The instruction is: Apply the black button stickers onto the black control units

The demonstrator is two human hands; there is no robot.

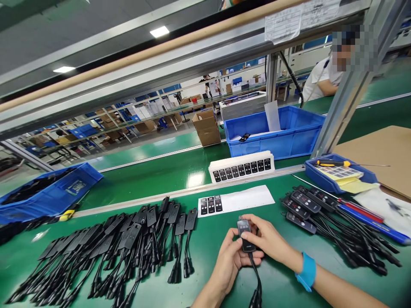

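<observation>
A small black controller box (pixel 248 245) with a cable hanging from its lower end is held above the green bench. My left hand (pixel 228 259) is closed round it from the left and below, thumb on its edge. From the right, my right hand (pixel 271 240) grips the upper part, with its thumb pressed on the dark front label; a blue band circles that wrist. Just beyond lies a white sheet (pixel 247 199) carrying three black labels at its left end. Many black controllers with cables (pixel 128 237) lie piled on the left. Several labelled controllers (pixel 302 203) lie on the right.
A stack of label sheets (pixel 241 167) leans behind the bench rail. Blue bins stand at back right (pixel 272 143) and far left (pixel 61 192). A small blue tray (pixel 340 173) holds a screwdriver and yellow papers. A metal frame (pixel 348 92) rises at right; a person sits beyond it.
</observation>
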